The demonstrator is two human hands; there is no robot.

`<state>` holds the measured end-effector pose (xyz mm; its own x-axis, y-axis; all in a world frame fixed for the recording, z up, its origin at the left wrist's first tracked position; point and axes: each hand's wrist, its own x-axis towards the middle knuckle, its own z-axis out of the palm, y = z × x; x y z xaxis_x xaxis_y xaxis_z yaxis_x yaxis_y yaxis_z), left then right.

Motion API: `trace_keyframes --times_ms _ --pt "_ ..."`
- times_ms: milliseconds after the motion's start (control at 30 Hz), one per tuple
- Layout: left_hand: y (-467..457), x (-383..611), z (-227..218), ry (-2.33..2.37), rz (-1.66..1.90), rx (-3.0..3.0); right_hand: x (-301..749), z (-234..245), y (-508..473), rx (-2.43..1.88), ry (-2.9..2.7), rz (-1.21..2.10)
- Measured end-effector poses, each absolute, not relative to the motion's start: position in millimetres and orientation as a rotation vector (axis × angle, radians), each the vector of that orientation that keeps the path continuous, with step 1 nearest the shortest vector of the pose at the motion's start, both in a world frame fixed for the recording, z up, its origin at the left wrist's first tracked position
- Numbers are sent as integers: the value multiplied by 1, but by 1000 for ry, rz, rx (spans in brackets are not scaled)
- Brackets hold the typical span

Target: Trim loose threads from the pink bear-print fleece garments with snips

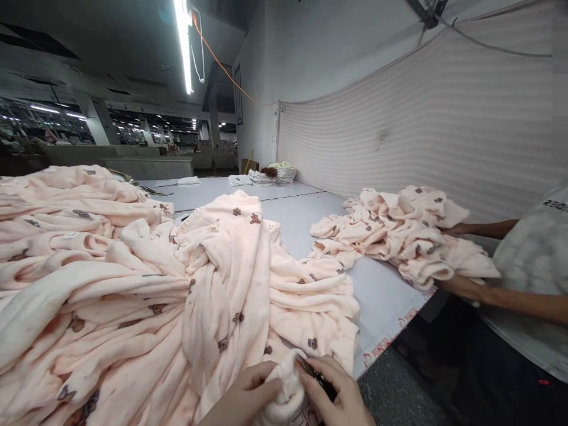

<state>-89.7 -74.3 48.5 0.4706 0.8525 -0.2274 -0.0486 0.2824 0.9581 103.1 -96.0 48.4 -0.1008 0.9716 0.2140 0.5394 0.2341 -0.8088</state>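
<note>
At the bottom middle, my left hand (248, 393) pinches a bunched edge of a pale pink fleece garment (286, 387). My right hand (335, 393) closes around a small dark tool (323, 381) that looks like thread snips, mostly hidden by the fingers. Its tip is close to the gathered fabric between my hands. The pink fleece, printed with small brown bears, spreads from my hands over the table. A large heap of the same pink garments (110, 307) fills the left side.
Across the table (302, 216) on the right, a co-worker's hands (459, 287) hold another pink garment pile (390, 234). Folded white stacks (273, 173) lie at the back by the wall. A striped cloth (399, 130) hangs along the right wall.
</note>
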Motion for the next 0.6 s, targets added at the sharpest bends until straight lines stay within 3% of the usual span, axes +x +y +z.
trace_keyframes --times_ms 167,300,467,600 --pt "-74 -109 25 1338 1158 2234 101 41 -98 -1405 -1654 586" --pt "-80 -111 18 1332 1551 2182 87 57 -98 -1331 -1891 513" --pt "-78 -112 31 1249 1476 1934 72 68 -96 -1402 -2045 543" --pt "-69 -139 46 1100 1136 1640 98 37 -95 -1523 -1806 384"
